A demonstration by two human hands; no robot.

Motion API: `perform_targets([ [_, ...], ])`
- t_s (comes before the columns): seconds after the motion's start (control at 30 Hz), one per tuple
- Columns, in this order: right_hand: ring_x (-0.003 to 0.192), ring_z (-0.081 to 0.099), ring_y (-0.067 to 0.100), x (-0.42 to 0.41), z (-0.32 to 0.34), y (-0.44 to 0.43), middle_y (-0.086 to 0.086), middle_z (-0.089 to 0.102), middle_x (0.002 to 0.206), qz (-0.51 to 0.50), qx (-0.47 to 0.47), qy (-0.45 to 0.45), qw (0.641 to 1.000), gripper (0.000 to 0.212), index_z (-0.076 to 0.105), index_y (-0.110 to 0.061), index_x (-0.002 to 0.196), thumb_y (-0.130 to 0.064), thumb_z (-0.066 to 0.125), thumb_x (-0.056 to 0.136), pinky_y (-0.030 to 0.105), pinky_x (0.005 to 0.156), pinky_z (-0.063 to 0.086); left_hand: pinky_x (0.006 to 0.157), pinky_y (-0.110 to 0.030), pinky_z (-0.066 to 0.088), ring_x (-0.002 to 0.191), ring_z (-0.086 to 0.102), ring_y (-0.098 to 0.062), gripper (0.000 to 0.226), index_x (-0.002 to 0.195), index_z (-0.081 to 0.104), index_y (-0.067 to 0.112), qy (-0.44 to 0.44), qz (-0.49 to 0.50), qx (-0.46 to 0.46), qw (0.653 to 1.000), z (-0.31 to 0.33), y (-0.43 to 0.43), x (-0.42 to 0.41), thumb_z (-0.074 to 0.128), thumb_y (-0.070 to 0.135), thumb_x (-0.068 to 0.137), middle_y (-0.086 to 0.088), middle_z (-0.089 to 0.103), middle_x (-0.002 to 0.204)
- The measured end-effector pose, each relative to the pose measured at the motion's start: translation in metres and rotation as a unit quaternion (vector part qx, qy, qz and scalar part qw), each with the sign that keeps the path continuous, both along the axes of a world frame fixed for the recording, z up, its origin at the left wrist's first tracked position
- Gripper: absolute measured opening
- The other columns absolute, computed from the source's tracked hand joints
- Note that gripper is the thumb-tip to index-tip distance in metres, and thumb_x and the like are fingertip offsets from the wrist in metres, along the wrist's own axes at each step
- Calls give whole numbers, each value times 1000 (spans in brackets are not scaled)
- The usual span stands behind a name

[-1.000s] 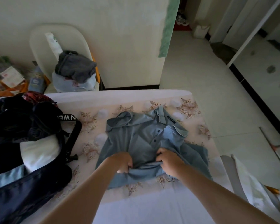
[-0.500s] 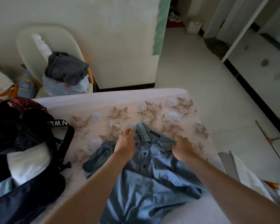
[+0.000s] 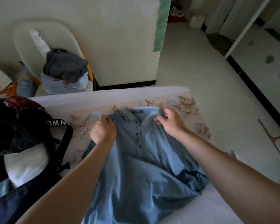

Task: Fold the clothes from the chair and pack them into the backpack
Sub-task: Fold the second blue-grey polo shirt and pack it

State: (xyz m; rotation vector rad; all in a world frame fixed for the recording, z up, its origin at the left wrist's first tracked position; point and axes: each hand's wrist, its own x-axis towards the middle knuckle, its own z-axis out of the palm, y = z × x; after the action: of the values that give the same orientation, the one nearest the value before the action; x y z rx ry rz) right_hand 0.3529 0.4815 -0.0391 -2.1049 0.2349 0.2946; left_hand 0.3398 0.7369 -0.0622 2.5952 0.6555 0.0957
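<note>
A light blue polo shirt (image 3: 145,167) lies front-up on the table, collar toward the far edge and hem bunched near me. My left hand (image 3: 103,129) grips its left shoulder. My right hand (image 3: 171,121) pinches the right shoulder beside the collar. The open dark backpack (image 3: 21,143) sits at the left of the table with white and light blue cloth inside. Behind the table stands a white chair (image 3: 32,33) bearing a dark grey garment (image 3: 65,66) on top of a pale bundle (image 3: 63,85).
The table (image 3: 103,96) carries a floral cloth and ends close beyond the collar. A wall corner rises right behind it. Tiled floor opens to the right, where a long-handled tool (image 3: 271,139) lies. Boxes and a bottle crowd the far left.
Both hands have left the shirt's middle, moved up to its shoulders and taken hold there. The shirt has been drawn out lengthwise toward the far edge.
</note>
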Motion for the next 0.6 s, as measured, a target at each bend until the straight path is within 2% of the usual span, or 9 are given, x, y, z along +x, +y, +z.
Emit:
perform_targets([
  [0.07, 112, 63, 8, 6, 7, 11, -9, 65, 126, 49, 20, -9, 999, 51, 46, -19, 143, -13, 63, 95, 22, 97, 47, 87, -45, 48, 103, 56, -34, 30, 123, 56, 18, 44, 57, -26, 997, 4, 15, 1, 39, 29, 101, -14, 62, 118],
  [0.17, 130, 52, 16, -2, 0, 5, 0, 54, 144, 70, -78, -22, 994, 54, 47, -21, 145, -6, 58, 94, 24, 106, 38, 110, -51, 29, 136, 31, -37, 51, 148, 29, 19, 87, 17, 4, 996, -2, 19, -8, 43, 29, 100, -16, 34, 150],
  [0.23, 131, 51, 23, -18, -15, -11, 5, 55, 142, 85, -185, -26, 979, 48, 54, -18, 140, -6, 57, 93, 32, 110, 39, 113, -49, 26, 138, 27, -34, 53, 147, 29, 23, 61, -72, 36, 995, -9, 9, -15, 46, 24, 97, -10, 32, 150],
  [0.3, 129, 50, 30, -41, -33, -26, 9, 54, 139, 132, -280, -24, 951, 46, 55, -17, 138, -9, 57, 92, 41, 109, 40, 110, -46, 30, 133, 35, -29, 43, 138, 45, 26, 35, -172, 28, 984, -14, -6, -23, 47, 21, 95, -4, 42, 141],
  [0.37, 135, 43, 33, -67, -49, -29, 10, 45, 146, 182, -331, -31, 925, 46, 52, -23, 141, -20, 54, 96, 45, 113, 34, 109, -45, 30, 130, 39, -25, 37, 133, 53, 29, 80, -253, 35, 963, -24, -23, -35, 46, 28, 96, 0, 46, 139],
  [0.4, 142, 35, 33, -78, -54, -26, 10, 36, 154, 209, -329, -20, 921, 49, 45, -28, 147, -29, 51, 98, 47, 117, 28, 111, -48, 27, 135, 34, -26, 43, 138, 48, 31, 127, -282, 43, 950, -31, -30, -42, 46, 34, 96, 0, 40, 146],
  [0.5, 154, -1, 22, -97, -69, -23, 1, -4, 167, 293, -337, 58, 893, 65, 6, -40, 157, -55, 35, 101, 51, 122, 11, 119, -54, 6, 151, -8, -28, 75, 156, 9, 37, 281, -343, 19, 896, -47, -39, -62, 48, 52, 94, 8, -10, 164],
  [0.53, 153, -8, 20, -98, -73, -26, -1, -12, 166, 302, -366, 77, 877, 67, 1, -38, 157, -58, 30, 101, 52, 122, 9, 120, -52, 4, 151, -14, -25, 77, 156, 4, 37, 287, -352, -2, 891, -50, -37, -65, 49, 52, 95, 9, -15, 163],
  [0.6, 153, -5, 22, -94, -79, -32, 2, -9, 167, 282, -434, 82, 852, 65, 7, -34, 158, -57, 27, 101, 52, 121, 11, 121, -46, 11, 152, 1, -21, 67, 156, 17, 33, 198, -340, -49, 918, -50, -26, -69, 50, 39, 99, 6, 6, 165],
])
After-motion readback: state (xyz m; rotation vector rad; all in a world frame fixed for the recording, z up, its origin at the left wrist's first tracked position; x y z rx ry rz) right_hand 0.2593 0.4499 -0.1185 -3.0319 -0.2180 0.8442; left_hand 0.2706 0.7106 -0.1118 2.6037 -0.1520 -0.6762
